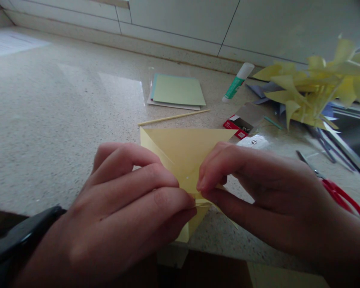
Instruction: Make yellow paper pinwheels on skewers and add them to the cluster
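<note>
Centrally, pale yellow folded paper sheet (184, 154) lies on speckled stone counter (57, 120), creased into triangular flaps, upper corners pointed. Left hand (123, 208) and right hand (258, 192) both pinch its lower folded tip, fingertips closed tight. Red-handled scissors (339, 192) rest right.

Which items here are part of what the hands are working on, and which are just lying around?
In hand: yellow paper sheet, pinched by left hand and right hand.
Lying about: glue stick, green paper stack, wooden stick, red box, red-handled scissors, pile of folded yellow pieces.
</note>
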`<action>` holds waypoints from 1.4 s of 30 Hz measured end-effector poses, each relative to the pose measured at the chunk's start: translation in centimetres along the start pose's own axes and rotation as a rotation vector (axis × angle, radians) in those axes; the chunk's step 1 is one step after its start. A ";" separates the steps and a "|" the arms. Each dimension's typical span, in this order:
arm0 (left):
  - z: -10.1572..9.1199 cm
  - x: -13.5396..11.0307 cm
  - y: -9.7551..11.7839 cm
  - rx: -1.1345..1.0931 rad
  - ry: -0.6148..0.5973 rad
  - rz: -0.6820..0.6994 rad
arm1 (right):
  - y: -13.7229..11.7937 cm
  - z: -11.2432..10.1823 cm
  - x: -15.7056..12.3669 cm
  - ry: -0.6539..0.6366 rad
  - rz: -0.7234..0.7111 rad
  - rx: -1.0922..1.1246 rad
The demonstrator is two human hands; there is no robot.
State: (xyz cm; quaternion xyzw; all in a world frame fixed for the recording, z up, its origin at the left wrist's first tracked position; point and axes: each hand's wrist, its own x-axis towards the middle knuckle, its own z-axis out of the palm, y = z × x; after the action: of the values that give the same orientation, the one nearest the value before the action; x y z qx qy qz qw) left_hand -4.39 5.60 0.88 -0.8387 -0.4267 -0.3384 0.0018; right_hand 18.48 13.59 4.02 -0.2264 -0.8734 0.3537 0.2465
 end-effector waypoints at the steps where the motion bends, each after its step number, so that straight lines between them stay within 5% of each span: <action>1: 0.0 0.0 0.0 -0.002 -0.001 -0.007 | -0.1 0.0 0.0 -0.004 0.002 0.004; 25: 0.3 0.1 -0.1 0.030 0.046 -0.039 | -0.2 -0.5 0.1 -0.074 -0.082 0.041; 33: 0.1 -0.2 -0.1 0.076 0.036 -0.004 | -0.3 -0.5 0.0 -0.103 -0.194 -0.080; 39: 0.6 -0.6 0.2 0.006 0.106 -0.038 | 0.1 0.1 0.1 0.000 -0.275 -0.279; 42: 0.7 -0.9 0.2 -0.118 0.111 -0.150 | -0.1 0.1 0.2 0.017 -0.299 -0.338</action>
State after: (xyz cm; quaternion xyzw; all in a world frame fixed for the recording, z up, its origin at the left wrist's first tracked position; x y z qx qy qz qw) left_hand -4.19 5.05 -0.15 -0.7831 -0.4667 -0.4079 -0.0495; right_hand 18.19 13.58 4.13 -0.1358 -0.9420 0.1598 0.2620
